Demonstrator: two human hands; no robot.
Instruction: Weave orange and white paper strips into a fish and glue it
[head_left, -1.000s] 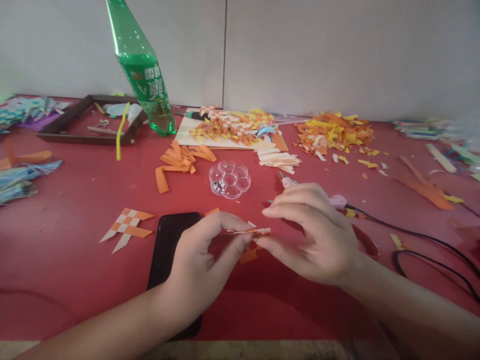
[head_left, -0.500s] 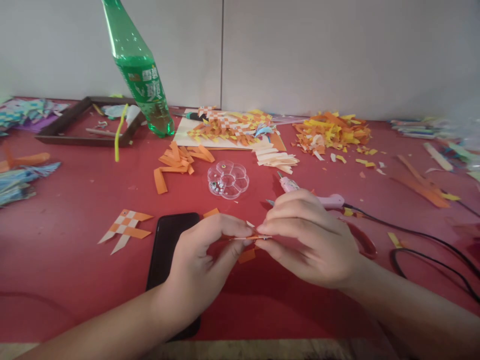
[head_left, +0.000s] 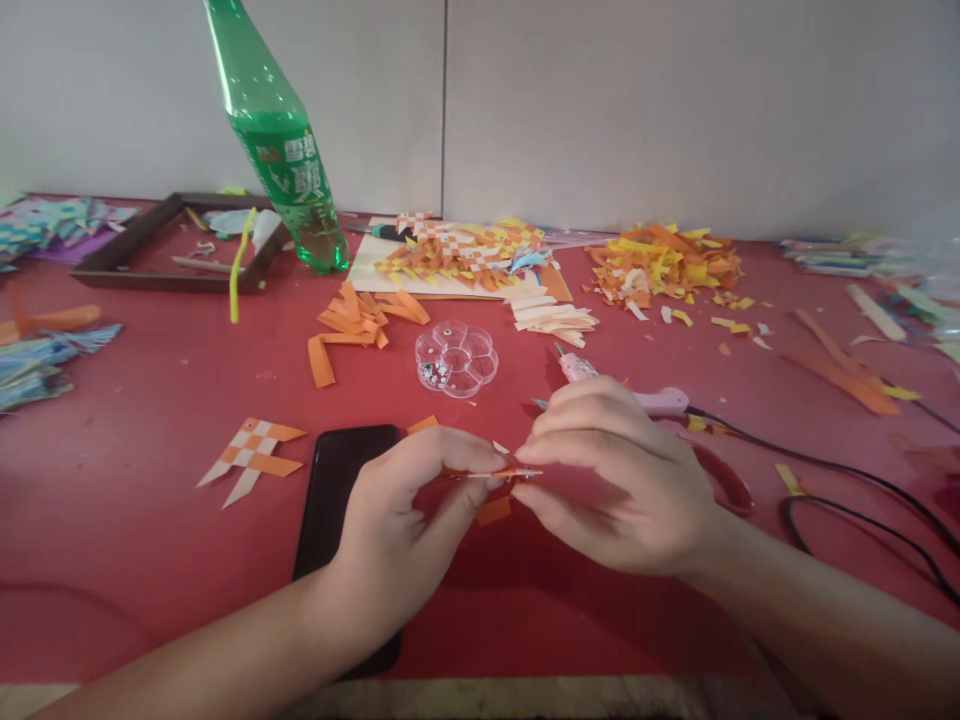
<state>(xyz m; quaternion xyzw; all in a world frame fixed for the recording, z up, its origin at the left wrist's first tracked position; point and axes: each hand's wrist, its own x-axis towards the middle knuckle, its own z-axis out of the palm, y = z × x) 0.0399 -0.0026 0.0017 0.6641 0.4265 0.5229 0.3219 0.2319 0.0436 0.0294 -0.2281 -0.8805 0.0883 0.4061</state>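
Observation:
My left hand [head_left: 420,510] pinches a flat orange-and-white paper piece [head_left: 487,474] between thumb and forefinger, so it is seen nearly edge-on. My right hand [head_left: 626,475] is at the other end of the piece, its thumb and forefinger parted just above and below the edge. A woven orange-and-white paper fish [head_left: 251,455] with a small eye lies to the left. Beyond the hands stands a clear flower-shaped tray [head_left: 456,358] with small eyes in one compartment. Behind my right hand lies a pink glue gun [head_left: 664,403], partly hidden.
A black phone [head_left: 330,500] lies under my left wrist. Orange strips [head_left: 356,315], pale strips [head_left: 555,318] and a pile of yellow-orange scraps [head_left: 667,262] lie farther back. A green bottle [head_left: 289,170] stands beside a dark frame [head_left: 112,278]. A black cord [head_left: 840,465] runs right.
The thumb and forefinger of my right hand have parted from the paper piece's edge. My left hand still holds the piece, which has tilted slightly.

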